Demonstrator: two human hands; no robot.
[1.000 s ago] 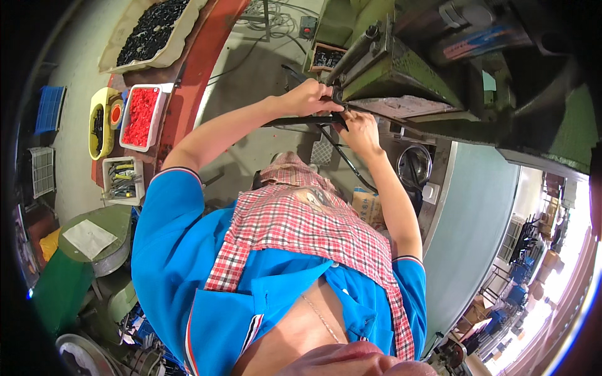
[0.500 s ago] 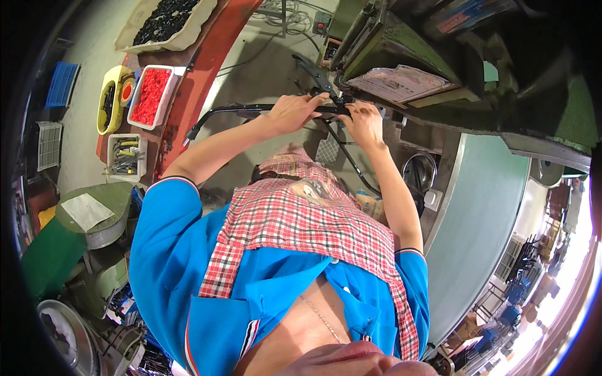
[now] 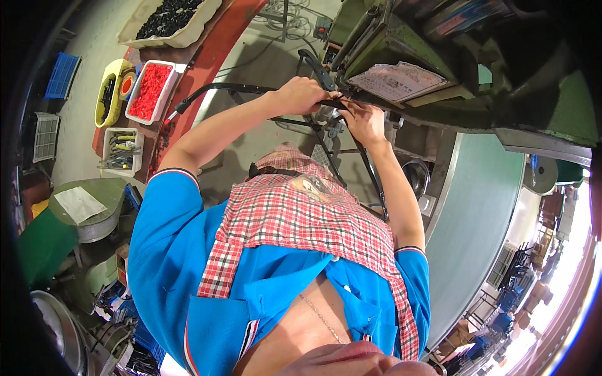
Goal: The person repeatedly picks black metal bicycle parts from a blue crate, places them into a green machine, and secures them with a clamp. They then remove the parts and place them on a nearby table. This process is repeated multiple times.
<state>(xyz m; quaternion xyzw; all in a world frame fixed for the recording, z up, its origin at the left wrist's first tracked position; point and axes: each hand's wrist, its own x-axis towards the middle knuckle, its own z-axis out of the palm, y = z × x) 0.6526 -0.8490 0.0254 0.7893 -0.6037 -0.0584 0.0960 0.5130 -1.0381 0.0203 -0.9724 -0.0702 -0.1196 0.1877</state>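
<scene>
A black tubular metal frame [image 3: 238, 87] is held up in front of my chest, at the lower front of a dark green machine [image 3: 401, 37]. My left hand [image 3: 302, 97] is closed round the frame's upper bar, its fingertips near the machine. Just right of it, my right hand [image 3: 365, 122] grips the same bar, fingers curled over it. The two hands almost touch. From beneath my right hand, black legs of the frame slope down toward my apron. The frame's left end has a red tip [image 3: 170, 116] over the bench. Exactly what my fingertips touch is hidden.
On the red bench [image 3: 216, 47] at left stand a white tray of red parts [image 3: 150, 94], a tub of black parts [image 3: 166, 22], a yellow bin [image 3: 110, 94] and a box of pliers [image 3: 122, 150]. A pale green panel [image 3: 480, 219] stands at right.
The frame has turned and shifted, so more of its legs show below my hands. Its left end has risen toward the bench. My left hand has moved slightly up; both hands still hold on.
</scene>
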